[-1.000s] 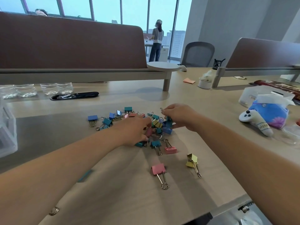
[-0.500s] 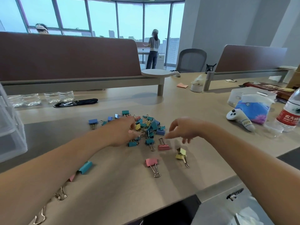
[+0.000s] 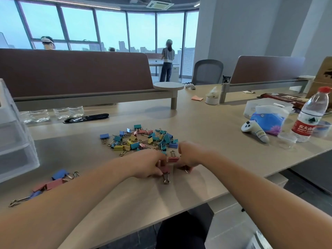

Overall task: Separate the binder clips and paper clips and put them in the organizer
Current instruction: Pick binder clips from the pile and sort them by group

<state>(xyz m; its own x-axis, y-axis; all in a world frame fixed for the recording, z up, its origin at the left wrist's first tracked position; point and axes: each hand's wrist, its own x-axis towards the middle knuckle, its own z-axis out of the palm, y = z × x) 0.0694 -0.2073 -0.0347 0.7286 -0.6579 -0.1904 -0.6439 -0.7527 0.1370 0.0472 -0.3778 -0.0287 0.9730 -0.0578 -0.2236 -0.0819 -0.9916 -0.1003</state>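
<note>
Handles of the pink binder clip (image 3: 165, 170) point toward you, thin bent wire; your left hand (image 3: 149, 164) pinches its folded body. Your right hand (image 3: 188, 157) curls over a second clip (image 3: 186, 170), near the multicoloured pile (image 3: 140, 139).

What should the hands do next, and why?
Probably lift the pink binder clip that the left hand pinches and carry it left toward the organizer. The right hand already grips a second clip, and the main pile beyond lies unsorted.
</note>
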